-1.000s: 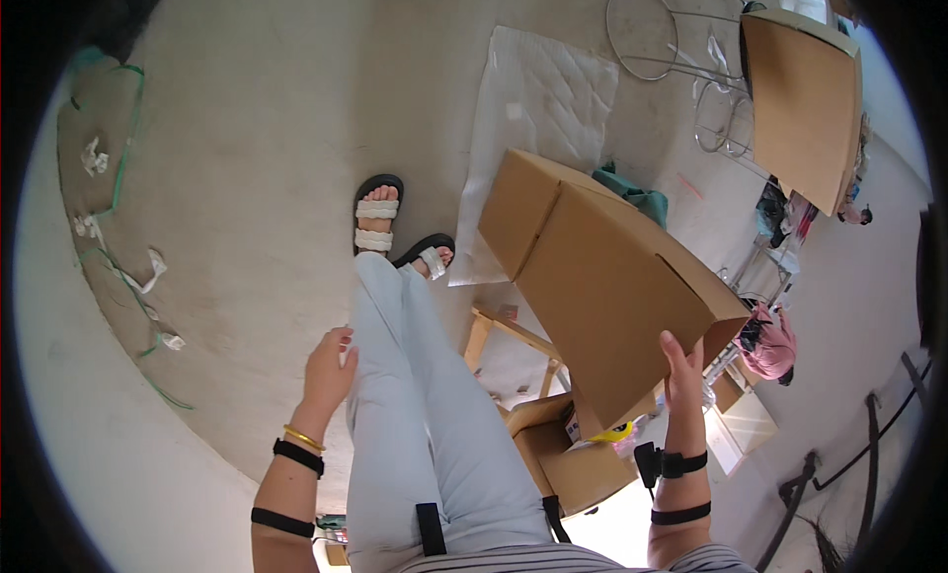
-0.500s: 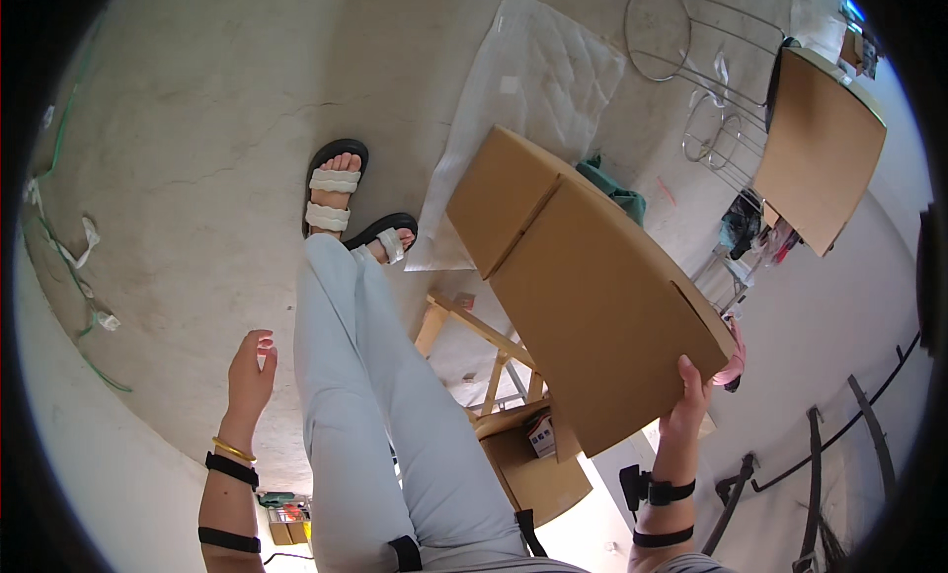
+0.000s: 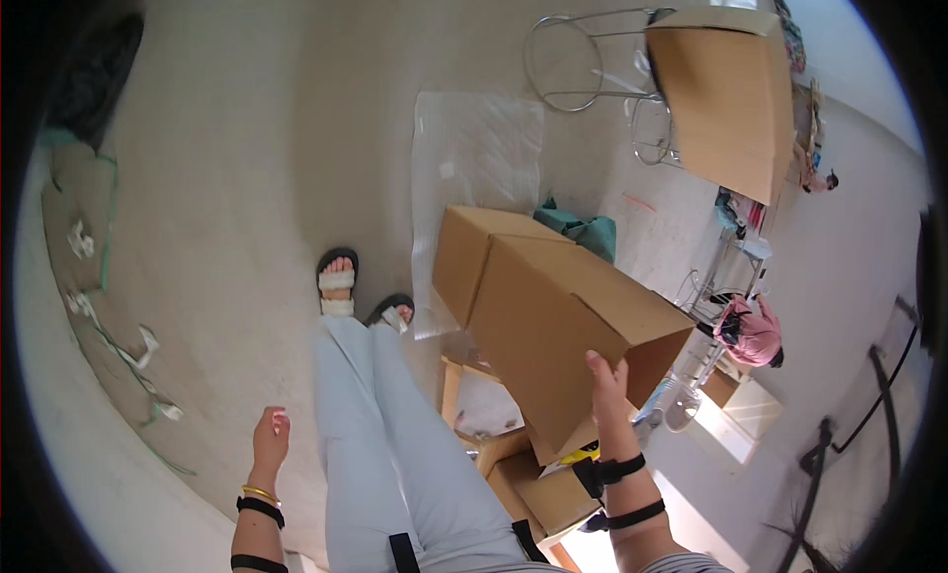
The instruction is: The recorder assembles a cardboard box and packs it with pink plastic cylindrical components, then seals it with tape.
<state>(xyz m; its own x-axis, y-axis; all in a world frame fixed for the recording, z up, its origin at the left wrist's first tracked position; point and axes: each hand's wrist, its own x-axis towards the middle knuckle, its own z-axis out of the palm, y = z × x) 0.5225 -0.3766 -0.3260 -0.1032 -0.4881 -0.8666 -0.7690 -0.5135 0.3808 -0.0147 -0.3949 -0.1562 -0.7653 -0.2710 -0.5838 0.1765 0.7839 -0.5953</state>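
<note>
Cardboard box (image 3: 533, 326), plain brown faces; right grip (image 3: 610, 390) holding one end.

floor (image 3: 217, 208) — whitish sheet (image 3: 479, 149), green cloth (image 3: 590, 237) | right side — pink bundle (image 3: 755, 334), dark pipes (image 3: 888, 405)

I read the large brown rectangular box (image 3: 538, 331) as matt, smooth cardboard, and above it the thin translucent whitish sheet (image 3: 479, 153) looks to me like wrinkled plastic with a faint gloss. At the box's upper right edge, a crumpled dark-green bundle (image 3: 585, 234) shows me soft, dull cloth, with a shiny silver metal stand (image 3: 617, 95) farther above the box. Left of the box, the beige-grey floor (image 3: 217, 237) looks like matt concrete.
</note>
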